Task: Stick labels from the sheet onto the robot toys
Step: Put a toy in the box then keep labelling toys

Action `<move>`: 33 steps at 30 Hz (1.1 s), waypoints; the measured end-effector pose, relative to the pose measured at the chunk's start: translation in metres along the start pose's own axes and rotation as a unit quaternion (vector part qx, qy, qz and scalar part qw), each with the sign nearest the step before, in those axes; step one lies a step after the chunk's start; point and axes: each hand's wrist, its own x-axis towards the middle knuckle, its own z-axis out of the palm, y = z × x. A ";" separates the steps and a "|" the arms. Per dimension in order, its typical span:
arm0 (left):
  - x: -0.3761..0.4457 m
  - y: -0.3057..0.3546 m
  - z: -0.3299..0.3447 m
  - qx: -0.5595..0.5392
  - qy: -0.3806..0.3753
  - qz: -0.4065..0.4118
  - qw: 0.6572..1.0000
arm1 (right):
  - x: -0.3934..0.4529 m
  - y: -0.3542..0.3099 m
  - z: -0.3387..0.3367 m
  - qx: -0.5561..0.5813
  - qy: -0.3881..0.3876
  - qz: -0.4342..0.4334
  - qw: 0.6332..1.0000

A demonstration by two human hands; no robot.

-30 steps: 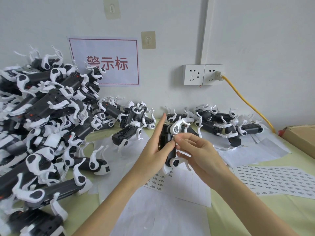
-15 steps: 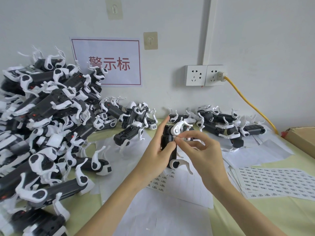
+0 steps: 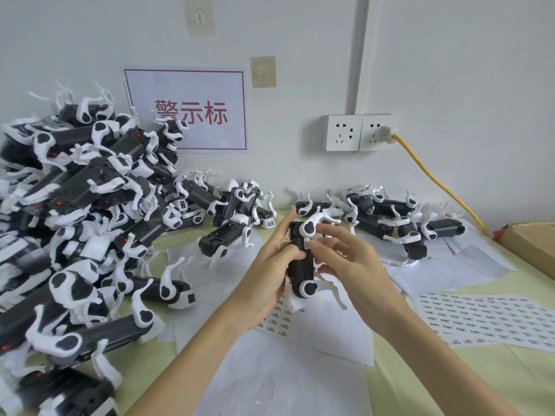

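A black, boxy toy (image 3: 301, 262) with glossy white curved legs is held upright above the bench (image 3: 450, 382), in the middle of the view. The left hand (image 3: 270, 274) grips its body, thumb across the front and index finger straight up along the far side. A small white label (image 3: 307, 243) sits on the upper body of the toy, right at the fingertips (image 3: 316, 250) of the right hand (image 3: 354, 265), whose fingers are loosely spread and curl round nothing.

Beneath the hands lies a partly used label sheet (image 3: 282, 318) with a few printed labels left. A fuller sheet (image 3: 486, 319), covered with rows of small printed labels, lies flat to the right on the pale yellow bench.

A tall heap of toys (image 3: 75, 211) fills the left, and a smaller group (image 3: 387, 217) lies by the wall. On the wall hang a red-bordered sign (image 3: 189, 112) and 2 sockets (image 3: 360, 132), with a yellow cable (image 3: 435, 181) plugged in. A cardboard box (image 3: 531, 244) sits at the right edge.
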 end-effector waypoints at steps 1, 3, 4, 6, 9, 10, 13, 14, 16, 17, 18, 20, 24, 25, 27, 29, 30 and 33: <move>-0.001 0.000 0.000 0.006 -0.005 0.003 1.000 | 0.000 0.001 0.001 -0.004 0.002 -0.002 1.000; -0.002 0.000 0.000 0.023 -0.009 0.012 1.000 | 0.000 0.002 0.002 -0.002 0.014 0.002 1.000; -0.003 0.000 0.000 0.030 -0.008 0.019 0.999 | -0.001 0.003 0.002 0.009 0.016 0.009 1.000; -0.003 -0.001 0.000 0.037 -0.008 0.036 0.999 | -0.001 0.004 0.001 0.059 0.002 0.033 0.998; -0.002 -0.003 -0.002 0.053 -0.015 0.061 0.997 | 0.000 0.006 0.000 0.131 -0.024 0.063 0.989; -0.002 -0.003 -0.003 0.057 -0.020 0.065 0.996 | 0.001 0.006 0.000 0.145 -0.031 0.066 0.987; -0.002 -0.003 -0.006 0.064 -0.024 0.070 0.995 | 0.002 0.007 0.000 0.149 -0.053 0.061 0.985; -0.001 -0.003 -0.007 0.067 -0.023 0.071 0.995 | 0.002 0.007 -0.001 0.142 -0.063 0.058 0.986; 0.000 -0.003 -0.010 0.059 -0.020 0.066 0.996 | 0.004 0.008 -0.004 0.132 -0.084 0.057 0.986; 0.001 -0.003 -0.011 0.046 -0.019 0.057 0.997 | 0.005 0.008 -0.005 0.127 -0.094 0.057 0.986; 0.002 -0.003 -0.012 0.033 -0.021 0.048 0.998 | 0.005 0.008 -0.005 0.123 -0.099 0.057 0.986; 0.002 -0.002 -0.013 0.020 -0.029 0.038 0.999 | 0.004 0.009 -0.004 0.126 -0.087 0.061 0.986; 0.001 -0.003 -0.012 0.050 -0.037 0.049 0.997 | 0.002 0.012 0.000 0.120 -0.043 0.051 0.991; 0.002 -0.004 -0.012 0.061 -0.037 0.054 0.996 | 0.002 0.013 0.000 0.117 -0.042 0.046 0.991; 0.004 -0.007 -0.015 0.094 -0.034 0.061 0.993 | 0.003 0.015 -0.002 0.102 -0.044 0.042 0.993; 0.006 -0.010 -0.018 0.115 -0.039 0.063 0.991 | 0.005 0.015 -0.004 0.064 -0.049 0.043 0.996; 0.007 -0.011 -0.020 0.118 -0.040 0.064 0.990 | 0.005 0.016 -0.005 0.054 -0.053 0.046 0.996; 0.009 -0.014 -0.023 0.120 -0.041 0.066 0.990 | 0.004 0.018 -0.004 0.070 -0.059 0.058 0.994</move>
